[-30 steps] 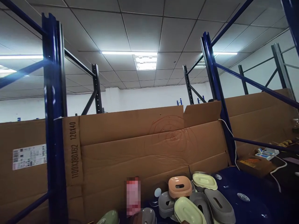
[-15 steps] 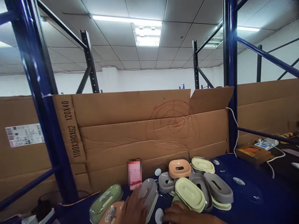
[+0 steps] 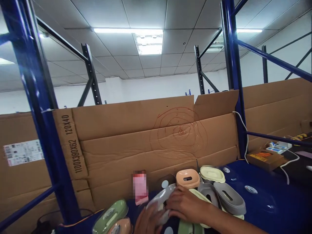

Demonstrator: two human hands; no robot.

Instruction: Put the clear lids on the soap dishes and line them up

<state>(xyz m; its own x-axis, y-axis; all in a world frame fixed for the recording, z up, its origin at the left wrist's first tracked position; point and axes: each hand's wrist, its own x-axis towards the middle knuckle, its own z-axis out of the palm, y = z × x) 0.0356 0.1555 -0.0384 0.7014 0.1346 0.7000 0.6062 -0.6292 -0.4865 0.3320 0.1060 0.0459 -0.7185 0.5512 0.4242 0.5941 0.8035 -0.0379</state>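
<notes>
My left hand point(image 3: 149, 219) is at the bottom centre, against a clear, shiny plastic piece point(image 3: 162, 196); its fingers are blurred. My right hand point(image 3: 181, 203) reaches in from the right, fingers bent together at the right side of that same piece. On the left lie a green case point(image 3: 110, 216) and a peach case point(image 3: 122, 226), each with an oval label. Right of my hands are a peach lid point(image 3: 187, 178), a pale yellow lid point(image 3: 212, 174) and grey slotted pieces point(image 3: 229, 197). A green piece point(image 3: 190, 228) shows below my right forearm.
A pink packet point(image 3: 140, 188) stands near a cardboard wall point(image 3: 146, 139). Blue rack posts point(image 3: 50, 130) rise on both sides. Round white stickers point(image 3: 165, 184) dot the blue surface point(image 3: 275, 195). At the right are a small cardboard box point(image 3: 266, 160) and a white cable point(image 3: 287, 165).
My right hand has moved up and left onto the clear piece, its forearm now crossing the lids. The grey case by my left hand is no longer seen as before. The camera view has tilted slightly.
</notes>
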